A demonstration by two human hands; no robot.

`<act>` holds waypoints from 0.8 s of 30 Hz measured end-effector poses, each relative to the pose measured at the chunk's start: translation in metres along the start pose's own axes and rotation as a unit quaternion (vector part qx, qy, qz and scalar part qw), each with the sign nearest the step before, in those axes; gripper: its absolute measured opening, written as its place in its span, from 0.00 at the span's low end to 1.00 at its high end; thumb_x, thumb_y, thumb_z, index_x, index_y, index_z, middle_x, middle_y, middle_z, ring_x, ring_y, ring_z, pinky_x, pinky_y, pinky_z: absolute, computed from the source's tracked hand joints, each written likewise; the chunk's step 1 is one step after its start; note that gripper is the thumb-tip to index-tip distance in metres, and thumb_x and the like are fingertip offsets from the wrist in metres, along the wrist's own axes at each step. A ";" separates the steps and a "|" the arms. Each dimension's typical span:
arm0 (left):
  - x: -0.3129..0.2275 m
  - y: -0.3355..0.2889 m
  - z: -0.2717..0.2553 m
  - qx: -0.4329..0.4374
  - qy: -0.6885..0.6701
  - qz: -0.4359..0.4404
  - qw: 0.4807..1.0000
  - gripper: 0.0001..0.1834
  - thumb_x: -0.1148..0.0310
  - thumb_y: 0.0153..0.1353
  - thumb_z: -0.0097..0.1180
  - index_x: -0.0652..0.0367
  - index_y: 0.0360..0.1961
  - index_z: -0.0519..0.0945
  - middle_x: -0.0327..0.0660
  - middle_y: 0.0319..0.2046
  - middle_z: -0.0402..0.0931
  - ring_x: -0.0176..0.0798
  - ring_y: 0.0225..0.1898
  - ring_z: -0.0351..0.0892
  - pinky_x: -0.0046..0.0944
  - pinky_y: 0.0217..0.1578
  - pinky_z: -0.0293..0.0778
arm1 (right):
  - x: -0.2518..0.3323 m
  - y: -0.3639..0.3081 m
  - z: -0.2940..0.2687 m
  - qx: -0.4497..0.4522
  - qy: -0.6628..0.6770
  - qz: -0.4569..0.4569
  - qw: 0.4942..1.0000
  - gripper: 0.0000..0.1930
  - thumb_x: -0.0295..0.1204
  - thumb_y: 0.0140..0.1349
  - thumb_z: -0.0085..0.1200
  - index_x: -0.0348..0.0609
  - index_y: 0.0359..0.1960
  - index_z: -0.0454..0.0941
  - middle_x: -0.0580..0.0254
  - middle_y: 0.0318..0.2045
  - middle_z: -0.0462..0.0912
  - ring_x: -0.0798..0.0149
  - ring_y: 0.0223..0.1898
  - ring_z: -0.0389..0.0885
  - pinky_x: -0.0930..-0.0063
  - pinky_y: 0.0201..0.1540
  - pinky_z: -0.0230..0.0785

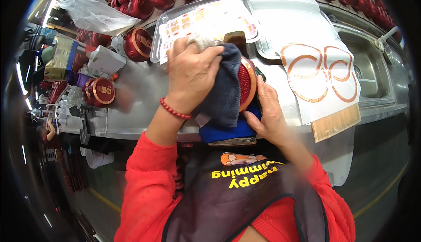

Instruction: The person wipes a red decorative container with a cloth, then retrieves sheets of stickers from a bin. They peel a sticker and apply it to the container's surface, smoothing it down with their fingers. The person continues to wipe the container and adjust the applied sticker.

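Note:
My left hand (pixel 193 73), with a red bead bracelet at its wrist, is closed on a dark blue-grey cloth (pixel 226 95). A bunched beige cloth (pixel 202 43) shows by its fingertips. The dark cloth drapes over the left part of a red jar's studded round face (pixel 244 82), which has a copper-coloured rim. My right hand (pixel 268 110) grips the jar's right side, thumb low on the rim and fingers partly hidden behind. The jar lies against blue padding (pixel 228 130) on a wooden support (pixel 234 37).
Behind stands a metal tray (pixel 156 44) bearing printed decal sheets (pixel 197 18). At right, a white sheet with copper ring decals (pixel 318 77) lies beside a steel sink (pixel 381 93), over a pale bristle-like wooden piece (pixel 337 122). Red jars (pixel 137 44) stand left and along the back.

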State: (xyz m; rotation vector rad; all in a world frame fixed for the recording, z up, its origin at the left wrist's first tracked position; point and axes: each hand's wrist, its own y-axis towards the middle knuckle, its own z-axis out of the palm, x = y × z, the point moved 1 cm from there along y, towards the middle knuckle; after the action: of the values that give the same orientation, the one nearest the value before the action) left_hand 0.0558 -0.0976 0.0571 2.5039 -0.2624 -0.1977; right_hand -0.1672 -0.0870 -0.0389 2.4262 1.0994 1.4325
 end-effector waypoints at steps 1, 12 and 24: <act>0.005 -0.010 -0.004 -0.003 -0.003 -0.018 1.000 0.10 0.66 0.59 0.65 0.45 0.42 0.90 0.40 0.34 0.82 0.51 0.50 0.72 0.49 0.50 0.65 | 0.000 0.000 0.001 -0.002 0.006 -0.001 1.000 0.49 0.21 0.54 0.65 0.29 0.76 0.49 0.37 0.65 0.67 0.41 0.68 0.65 0.56 0.71 0.59; -0.025 -0.042 -0.003 0.000 0.001 0.053 0.999 0.15 0.69 0.55 0.63 0.49 0.46 0.87 0.39 0.41 0.82 0.47 0.52 0.73 0.48 0.49 0.63 | 0.004 0.002 0.002 -0.009 -0.010 -0.007 1.000 0.49 0.19 0.51 0.65 0.22 0.74 0.50 0.33 0.62 0.69 0.35 0.64 0.67 0.51 0.67 0.62; -0.031 -0.053 -0.012 0.030 0.009 0.048 0.998 0.19 0.65 0.56 0.67 0.48 0.50 0.87 0.40 0.48 0.82 0.51 0.58 0.69 0.49 0.54 0.63 | 0.000 0.001 0.002 -0.006 -0.006 -0.015 1.000 0.49 0.19 0.51 0.66 0.23 0.74 0.50 0.33 0.62 0.69 0.35 0.64 0.67 0.51 0.67 0.62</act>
State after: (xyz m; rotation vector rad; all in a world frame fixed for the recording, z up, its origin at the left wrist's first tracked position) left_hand 0.0359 -0.0416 0.0378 2.5432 -0.3846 -0.1308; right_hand -0.1650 -0.0877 -0.0395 2.3960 1.1171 1.4094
